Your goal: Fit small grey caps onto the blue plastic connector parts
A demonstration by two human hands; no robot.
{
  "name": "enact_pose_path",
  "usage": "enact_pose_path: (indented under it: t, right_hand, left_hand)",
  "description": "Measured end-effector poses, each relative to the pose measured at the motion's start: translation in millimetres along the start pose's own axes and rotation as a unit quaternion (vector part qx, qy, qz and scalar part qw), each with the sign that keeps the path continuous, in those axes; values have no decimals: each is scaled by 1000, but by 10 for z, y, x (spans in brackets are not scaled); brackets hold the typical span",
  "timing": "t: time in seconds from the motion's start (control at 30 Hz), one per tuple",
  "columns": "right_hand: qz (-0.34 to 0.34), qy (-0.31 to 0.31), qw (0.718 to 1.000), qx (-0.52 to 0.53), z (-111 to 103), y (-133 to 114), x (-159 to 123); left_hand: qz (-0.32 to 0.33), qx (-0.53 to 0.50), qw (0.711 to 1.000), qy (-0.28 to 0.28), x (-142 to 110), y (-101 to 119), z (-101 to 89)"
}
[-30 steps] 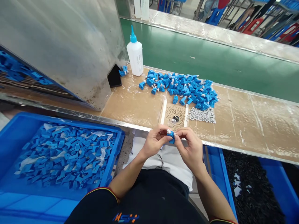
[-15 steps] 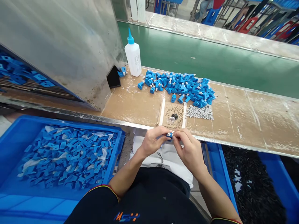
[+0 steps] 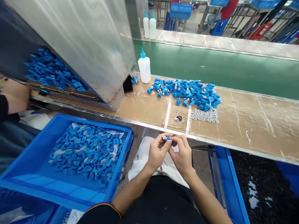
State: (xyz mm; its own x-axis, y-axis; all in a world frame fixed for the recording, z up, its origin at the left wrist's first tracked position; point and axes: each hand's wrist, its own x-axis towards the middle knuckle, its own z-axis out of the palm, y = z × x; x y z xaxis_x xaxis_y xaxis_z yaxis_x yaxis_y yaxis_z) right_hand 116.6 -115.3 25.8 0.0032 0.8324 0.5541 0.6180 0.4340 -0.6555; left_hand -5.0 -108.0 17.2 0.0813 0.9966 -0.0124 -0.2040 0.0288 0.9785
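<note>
Bright, even light; curved wide-angle edges

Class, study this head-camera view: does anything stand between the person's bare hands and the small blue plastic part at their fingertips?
Nothing visible does. The left hand and the right hand hold the small blue plastic part directly between their fingertips, with no tool or other object between them and it.

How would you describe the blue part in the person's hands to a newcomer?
Find the cardboard-topped bench, then its near edge. Just below it, the left hand and right hand pinch a small blue plastic part between them; unlike the heaped blue parts, it is held in the fingers.
</note>
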Motion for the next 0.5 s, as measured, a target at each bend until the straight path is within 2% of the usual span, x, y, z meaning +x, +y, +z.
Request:
enact_pose_path:
  t: [0.07,0.2,0.23,0.3,0.37,0.4,0.43,0.47,0.5]
  right_hand:
    - [-8,16,1000,-16,55,-35,24]
    - [-20,32,998,-40,89,-52,118]
    - [-16,28,998,-47,52,-19,136]
    - [-2,22,997,-73,-124,138,166]
    - [27,33,989,-139,-466,448,211]
    - [51,56,978,-194,-696,661,250]
    - [84,74,961,-253,-956,903,301]
    - [118,95,939,-308,-1237,1165,364]
    - [165,114,913,-354,-1524,1431,435]
  left_hand:
    - [7,41,999,10,-12,47,11]
    - [21,107,994,-13,89,169,49]
    - [20,119,992,-41,165,199,51]
    - [21,143,979,-141,424,265,6]
    - [36,185,956,-226,855,345,-128]
    - [57,227,955,-183,1128,389,-225]
    - [79,285,950,-104,1427,434,-332]
    - [88,355,931,-18,1736,475,-438]
    - [85,427,899,46,2039,509,-533]
